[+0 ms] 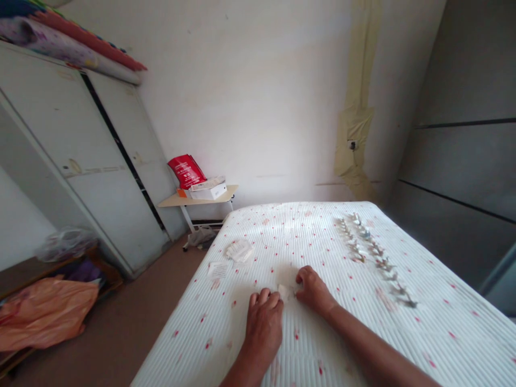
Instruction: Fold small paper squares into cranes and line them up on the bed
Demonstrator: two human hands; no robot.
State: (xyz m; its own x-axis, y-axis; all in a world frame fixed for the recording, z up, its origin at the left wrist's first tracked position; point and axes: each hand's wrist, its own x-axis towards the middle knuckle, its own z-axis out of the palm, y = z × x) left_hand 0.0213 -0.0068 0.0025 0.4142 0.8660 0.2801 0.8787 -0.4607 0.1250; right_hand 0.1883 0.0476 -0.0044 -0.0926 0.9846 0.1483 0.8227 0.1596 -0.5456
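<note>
A small pale slip, apparently paper (285, 293), is between my two hands, low over the bed's patterned cover. My left hand (266, 320) has bent fingers drawn together, with its thumb side closed on the left edge of the slip. To the right, my right hand (315, 293) is curled in a pinch beside the slip; whatever its fingertips hold is too small to make out. Beyond my left hand lie a loose pile of pale paper pieces (239, 251) and a flat printed card (218, 270). Small figure-like items (385, 264) stand in two rows at the right.
The bed (290, 226) has a white ribbed cover with red specks. Behind it, a small table (173, 201) carries a red bag (186, 171) and a white box (209, 190). Cabinets (108, 161) stand left, near an orange plastic bag (48, 309). A grey wardrobe (463, 161) stands right.
</note>
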